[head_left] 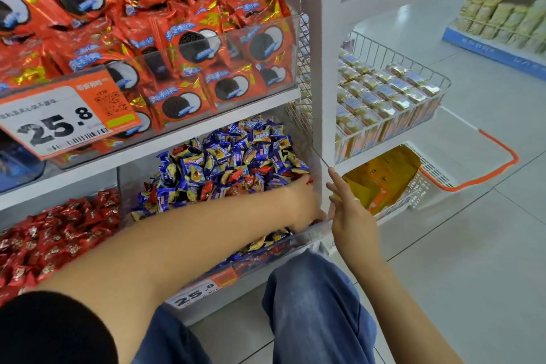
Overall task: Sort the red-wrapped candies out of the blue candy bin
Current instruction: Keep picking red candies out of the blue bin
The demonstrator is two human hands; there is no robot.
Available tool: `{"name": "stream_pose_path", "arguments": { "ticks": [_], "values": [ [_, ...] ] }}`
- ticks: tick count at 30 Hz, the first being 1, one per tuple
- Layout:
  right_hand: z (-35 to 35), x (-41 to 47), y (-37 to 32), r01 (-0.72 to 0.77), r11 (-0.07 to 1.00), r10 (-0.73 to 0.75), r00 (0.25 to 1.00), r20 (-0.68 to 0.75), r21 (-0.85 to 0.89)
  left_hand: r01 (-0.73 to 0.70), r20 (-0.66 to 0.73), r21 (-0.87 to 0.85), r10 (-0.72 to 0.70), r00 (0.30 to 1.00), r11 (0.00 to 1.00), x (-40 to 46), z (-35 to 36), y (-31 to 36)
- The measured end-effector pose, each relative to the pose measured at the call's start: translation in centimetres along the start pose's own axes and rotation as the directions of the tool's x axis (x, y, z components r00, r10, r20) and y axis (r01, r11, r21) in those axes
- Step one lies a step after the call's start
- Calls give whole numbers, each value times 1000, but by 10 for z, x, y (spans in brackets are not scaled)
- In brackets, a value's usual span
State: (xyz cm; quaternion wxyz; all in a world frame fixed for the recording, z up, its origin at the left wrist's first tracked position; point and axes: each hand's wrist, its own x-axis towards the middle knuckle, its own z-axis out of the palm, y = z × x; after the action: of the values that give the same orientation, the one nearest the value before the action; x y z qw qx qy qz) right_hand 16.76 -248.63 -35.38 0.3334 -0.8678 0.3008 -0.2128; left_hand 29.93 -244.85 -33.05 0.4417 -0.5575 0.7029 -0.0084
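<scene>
The white shelving unit [320, 68] fills the view, with red cookie packs [189, 38] in the upper bin and the clear-fronted blue candy bin [310, 233] on the lower shelf, heaped with blue-wrapped candies [236, 151]. To its left, in the neighbouring compartment, lies the pile of red candies [59, 233], which I judge to be where the strays belong. The red-wrapped candies [236, 176] still mixed in show mostly low in the heap, toward the front right corner, just beside the left hand [304, 204]. That hand reaches across the body into this corner, its fingers buried among wrappers, so I cannot tell whether it grips anything. The right hand [351, 216] sits outside the bin at its right end, fingers straight and spread, holding nothing, seemingly steadying the corner. So the left hand is nearer, and any carry goes leftward, back along its own forearm
</scene>
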Motion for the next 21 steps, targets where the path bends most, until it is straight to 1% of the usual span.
{"name": "stream_pose_path", "arguments": {
  "ticks": [2, 4, 7, 10, 12, 15, 18, 21],
  "values": [
    [0, -1, 1, 8, 1000, -8, 1000, 5, -14, 70, -26, 94, -68, 997, 993, 2, -1, 12],
    [0, -2, 1, 14, 1000, -13, 1000, 5, -24, 121, -82, 100, -113, 990, 988, 2, 4, 16],
    [0, -3, -2, 28, 998, -29, 999, -21, -56, 240, -72, 9, -239, 968, 971, -6, 3, 11],
    [1, -3, -4, 30, 997, -34, 999, -40, -75, 398, -38, -116, -404, 914, 910, -23, 2, 1],
    [0, -4, -5, 27, 998, -30, 999, -45, -63, 476, -39, -230, -497, 867, 849, -41, 8, -8],
    [-3, -4, -8, -6, 997, 5, 1000, -13, -76, 549, -31, -395, -608, 793, 736, -71, 20, -16],
    [-5, -5, -12, -16, 998, 16, 1000, -12, -68, 561, -34, -579, -705, 708, 591, -95, 31, -20],
    [-6, -5, -15, -18, 998, 17, 1000, -19, -64, 562, -17, -691, -788, 615, 454, -118, 47, -24]
  ]
}}
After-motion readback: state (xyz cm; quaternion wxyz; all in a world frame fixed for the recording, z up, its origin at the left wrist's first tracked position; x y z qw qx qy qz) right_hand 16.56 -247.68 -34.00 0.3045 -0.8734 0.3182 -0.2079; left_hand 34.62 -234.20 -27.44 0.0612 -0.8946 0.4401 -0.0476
